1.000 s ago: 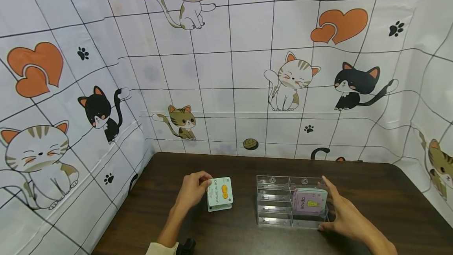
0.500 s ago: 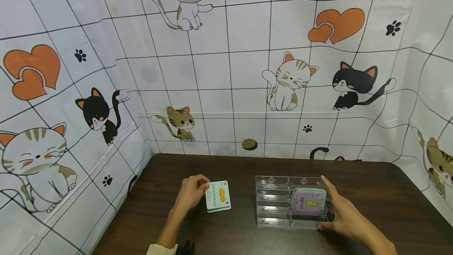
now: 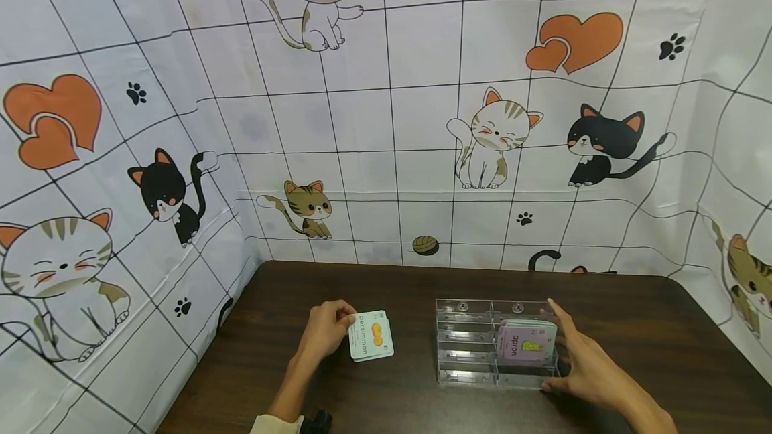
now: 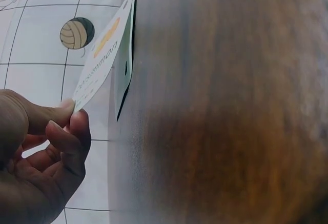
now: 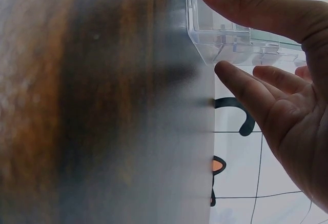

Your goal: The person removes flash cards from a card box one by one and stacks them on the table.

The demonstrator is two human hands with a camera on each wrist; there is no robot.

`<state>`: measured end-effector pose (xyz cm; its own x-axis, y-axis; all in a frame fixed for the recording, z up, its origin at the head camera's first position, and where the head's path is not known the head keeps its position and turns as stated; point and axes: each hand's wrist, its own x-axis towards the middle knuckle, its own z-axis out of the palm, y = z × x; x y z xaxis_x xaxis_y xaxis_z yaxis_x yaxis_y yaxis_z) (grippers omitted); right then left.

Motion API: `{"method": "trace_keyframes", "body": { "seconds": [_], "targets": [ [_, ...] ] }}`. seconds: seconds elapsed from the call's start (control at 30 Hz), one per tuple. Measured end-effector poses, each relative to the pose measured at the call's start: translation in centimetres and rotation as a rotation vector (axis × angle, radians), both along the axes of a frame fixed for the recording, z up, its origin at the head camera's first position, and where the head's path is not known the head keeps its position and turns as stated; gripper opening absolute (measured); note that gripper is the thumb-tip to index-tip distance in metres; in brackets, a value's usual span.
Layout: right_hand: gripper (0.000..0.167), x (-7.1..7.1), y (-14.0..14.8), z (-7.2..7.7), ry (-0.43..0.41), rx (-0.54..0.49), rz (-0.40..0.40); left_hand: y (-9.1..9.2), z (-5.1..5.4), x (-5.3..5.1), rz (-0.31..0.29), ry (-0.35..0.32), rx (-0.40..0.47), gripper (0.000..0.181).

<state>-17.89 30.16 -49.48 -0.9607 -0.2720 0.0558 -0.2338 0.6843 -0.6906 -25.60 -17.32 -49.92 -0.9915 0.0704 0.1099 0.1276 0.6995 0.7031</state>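
My left hand point(image 3: 328, 329) pinches a pale green picture card point(image 3: 370, 335) by its left edge, between thumb and fingertips. The card reads "persimmon" and shows orange fruit. In the left wrist view it slants above another pale green card point(image 4: 123, 75), whose far end it meets near the dark table. To the right stands a clear plastic divided tray point(image 3: 464, 345) with two columns of compartments. My right hand point(image 3: 588, 360) holds the tray's right side, thumb at the near corner and index finger at the far one. A purple "apron" card point(image 3: 527, 343) fronts a card stack in the right column.
The dark wooden table point(image 3: 416, 400) ends at a white sheet point(image 3: 422, 119) printed with cats, hearts and grid lines, which hangs behind and at both sides. A dark band point(image 3: 316, 422) is at the left wrist.
The persimmon card has come down slightly and covers more of the card beneath it. My left hand shifted a little with it. My right hand and the tray stay in place.
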Motion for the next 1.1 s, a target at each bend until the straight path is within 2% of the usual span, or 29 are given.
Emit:
{"method": "trace_keyframes", "body": {
  "seconds": [0.5,0.9,1.1],
  "targets": [
    [0.157,0.15,-0.03,-0.12,-0.005,-0.013,0.003,0.3,0.07,0.26,0.012,0.004,-0.091,0.005],
    [0.157,0.08,0.05,-0.11,0.002,-0.014,0.016,0.45,0.22,0.39,0.019,-0.034,-0.097,0.012],
    [0.157,0.05,0.01,0.0,-0.008,-0.011,0.011,0.41,0.8,0.53,0.004,-0.015,-0.108,0.012]
  ]
}}
